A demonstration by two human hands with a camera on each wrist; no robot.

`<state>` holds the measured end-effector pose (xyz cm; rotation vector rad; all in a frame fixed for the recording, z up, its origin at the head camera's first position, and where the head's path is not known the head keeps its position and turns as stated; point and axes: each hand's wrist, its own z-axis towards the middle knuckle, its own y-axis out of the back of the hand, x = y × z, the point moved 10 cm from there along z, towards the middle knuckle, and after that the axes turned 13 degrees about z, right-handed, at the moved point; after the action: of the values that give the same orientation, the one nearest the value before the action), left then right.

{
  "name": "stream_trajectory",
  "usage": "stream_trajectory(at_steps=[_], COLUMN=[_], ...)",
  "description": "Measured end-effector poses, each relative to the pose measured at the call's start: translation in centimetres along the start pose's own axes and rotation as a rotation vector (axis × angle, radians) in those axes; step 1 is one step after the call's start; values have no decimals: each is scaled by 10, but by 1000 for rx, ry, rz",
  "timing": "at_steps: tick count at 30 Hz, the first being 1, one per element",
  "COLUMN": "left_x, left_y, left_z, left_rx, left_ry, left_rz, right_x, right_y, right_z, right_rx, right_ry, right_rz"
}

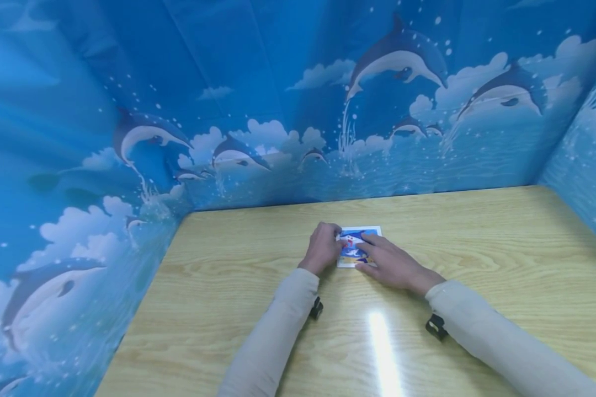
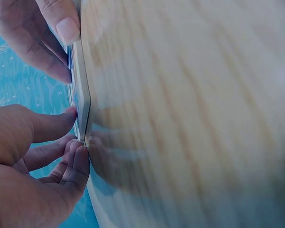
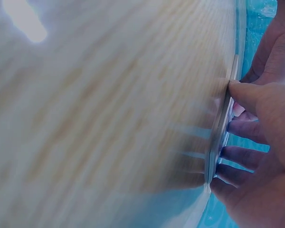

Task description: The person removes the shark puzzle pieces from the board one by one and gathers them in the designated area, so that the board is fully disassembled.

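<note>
A small square picture board [image 1: 351, 253] with a white border and a blue sea-like picture lies flat on the table. My left hand [image 1: 323, 248] pinches its left edge, the thumb on top and the curled fingers at the side. Over the right part of the picture, my right hand [image 1: 389, 262] rests with its fingers spread and fairly straight. In the right wrist view the thumb of my right hand [image 3: 270, 142] touches the near edge. The left wrist view shows the board's pale side edge [image 2: 83, 95]. Both hands cover parts of the picture.
The light wood-grain table [image 1: 218, 309] has a glossy top with a bright light reflection near its front. Blue sheeting printed with dolphins [image 1: 402, 55] stands along the back and both sides. A dark wrist device [image 1: 436, 326] sits below each sleeve cuff.
</note>
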<state>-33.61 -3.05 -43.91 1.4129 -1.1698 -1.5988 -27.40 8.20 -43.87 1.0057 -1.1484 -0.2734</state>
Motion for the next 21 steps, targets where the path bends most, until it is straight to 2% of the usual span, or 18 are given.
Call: stream_trajectory(at_steps=[8,21], left_x=[4,7], left_y=[-3,-5], left_z=[2,6], left_rx=[31,39], left_ry=[46,82], left_rz=[-47,-82], right_x=[0,1], right_y=[0,0], right_z=[-1,0], right_rx=[3,5], right_ry=[-4,9], right_rz=[5,-9])
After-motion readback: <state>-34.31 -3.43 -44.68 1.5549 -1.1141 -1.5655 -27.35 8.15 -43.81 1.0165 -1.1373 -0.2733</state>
